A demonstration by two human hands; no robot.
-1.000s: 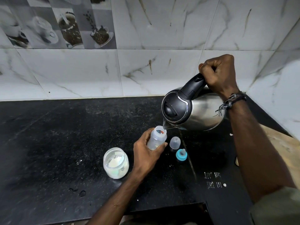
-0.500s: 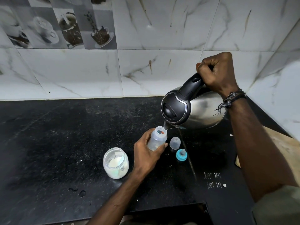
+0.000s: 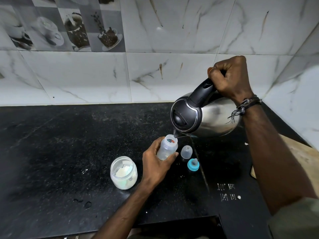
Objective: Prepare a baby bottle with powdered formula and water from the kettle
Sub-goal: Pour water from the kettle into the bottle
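Observation:
My left hand [image 3: 156, 165] grips a clear baby bottle [image 3: 167, 147] that stands open on the black counter [image 3: 60, 152]. My right hand [image 3: 229, 78] grips the black handle of a steel kettle [image 3: 212, 116], which is tilted to the left with its spout right at the bottle's mouth. An open clear jar [image 3: 124, 172] with white formula powder and a pale scoop stands left of my left hand. Right of the bottle are a clear cap [image 3: 186, 151] and a blue ring with the teat [image 3: 193, 164].
White marble tiles form the wall [image 3: 155, 75] behind the counter and on the right. A wooden surface [image 3: 300, 156] shows at the right past my forearm. Water drops [image 3: 87, 204] lie near the counter's front edge, and white marks [image 3: 226, 191] lie at the front right.
The kettle has tilted a little further and my right hand has risen slightly. My left hand and the bottle have stayed in place.

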